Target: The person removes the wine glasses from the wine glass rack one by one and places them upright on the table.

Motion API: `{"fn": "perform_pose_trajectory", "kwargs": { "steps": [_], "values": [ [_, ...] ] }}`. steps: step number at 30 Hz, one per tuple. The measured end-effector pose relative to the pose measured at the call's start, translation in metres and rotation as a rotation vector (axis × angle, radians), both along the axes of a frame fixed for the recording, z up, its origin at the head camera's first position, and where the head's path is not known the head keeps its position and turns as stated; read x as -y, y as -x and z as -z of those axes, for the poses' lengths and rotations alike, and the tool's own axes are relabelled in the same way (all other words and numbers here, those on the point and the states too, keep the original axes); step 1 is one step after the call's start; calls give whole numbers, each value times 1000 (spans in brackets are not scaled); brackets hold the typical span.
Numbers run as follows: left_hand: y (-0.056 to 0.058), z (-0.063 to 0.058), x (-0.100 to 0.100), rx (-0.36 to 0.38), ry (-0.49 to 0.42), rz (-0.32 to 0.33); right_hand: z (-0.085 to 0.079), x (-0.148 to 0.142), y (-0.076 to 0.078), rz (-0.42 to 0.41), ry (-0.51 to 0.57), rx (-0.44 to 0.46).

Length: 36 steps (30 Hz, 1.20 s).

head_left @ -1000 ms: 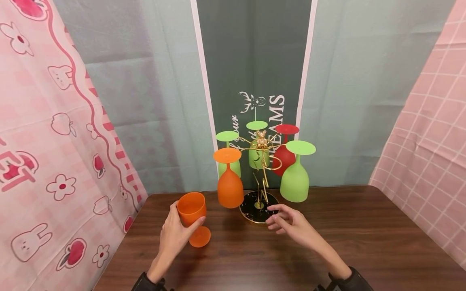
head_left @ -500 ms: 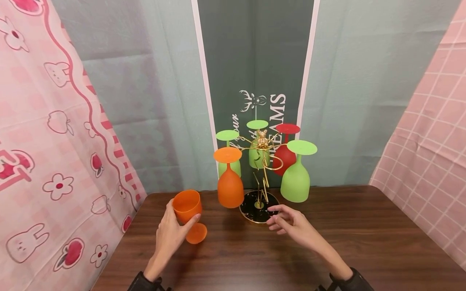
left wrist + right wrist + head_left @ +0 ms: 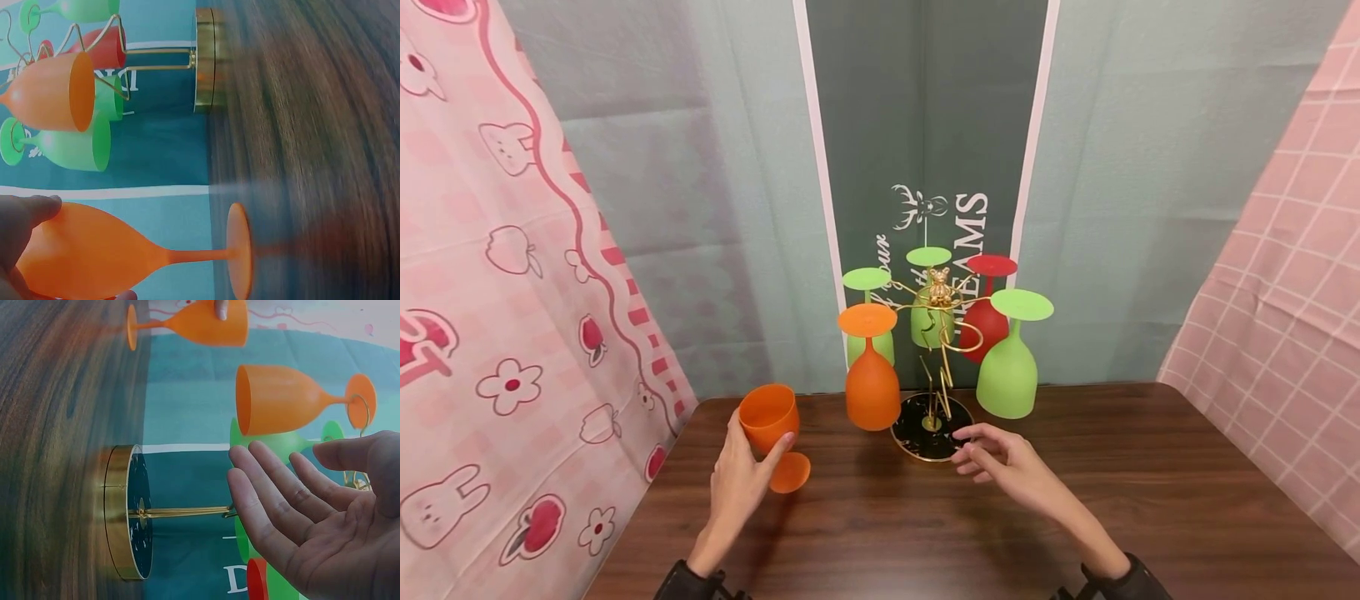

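My left hand (image 3: 739, 475) grips the bowl of an orange goblet (image 3: 769, 418), thumb on the near side. The goblet is upright, slightly tilted, its round foot (image 3: 240, 253) downward; I cannot tell whether the foot touches the table. Right of it stands a gold wire glass rack (image 3: 946, 358) on a round black base (image 3: 917, 429). Upside down on the rack hang another orange goblet (image 3: 872, 387), a red goblet (image 3: 985, 325) and several green ones, such as the near green goblet (image 3: 1009, 375). My right hand (image 3: 1003, 462), fingers loosely bent, holds nothing in front of the rack's base.
Everything stands on a dark brown wooden table (image 3: 880, 533). Behind it hangs a grey-green cloth (image 3: 745, 208) with white lettering. Pink patterned cloth (image 3: 527, 333) closes the left side, pink checked cloth (image 3: 1285, 275) the right. A small gold bear (image 3: 939, 286) tops the rack.
My left hand has carried the orange goblet left and a little farther from me, away from the rack. My right hand has hardly moved, and the hanging goblets stay in place.
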State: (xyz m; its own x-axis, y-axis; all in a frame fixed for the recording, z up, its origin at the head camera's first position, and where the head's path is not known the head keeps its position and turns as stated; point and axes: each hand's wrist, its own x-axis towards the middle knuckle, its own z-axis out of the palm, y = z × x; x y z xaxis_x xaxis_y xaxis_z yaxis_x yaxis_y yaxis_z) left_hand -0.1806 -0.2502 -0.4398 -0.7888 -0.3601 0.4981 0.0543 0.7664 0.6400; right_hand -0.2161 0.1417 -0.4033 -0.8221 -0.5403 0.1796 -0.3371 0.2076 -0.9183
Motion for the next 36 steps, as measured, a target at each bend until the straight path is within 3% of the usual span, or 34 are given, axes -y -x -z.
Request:
{"fn": "perform_pose_trajectory", "kwargs": {
  "steps": [5, 14, 26, 32, 36],
  "values": [
    [4, 3, 4, -18, -27, 0, -2, -2, 0, 6, -14, -11],
    [7, 5, 11, 17, -71, -27, -5, -2, -2, 15, -22, -7],
    [17, 7, 21, 59, -87, -12, -7, -8, -3, 57, -48, -33],
    [14, 3, 24, 136, -86, -27, -12, -10, -7, 148, -90, -113],
    [11, -7, 26, 126, -79, -55, -18, -11, -8, 233, -139, -186]
  ]
}}
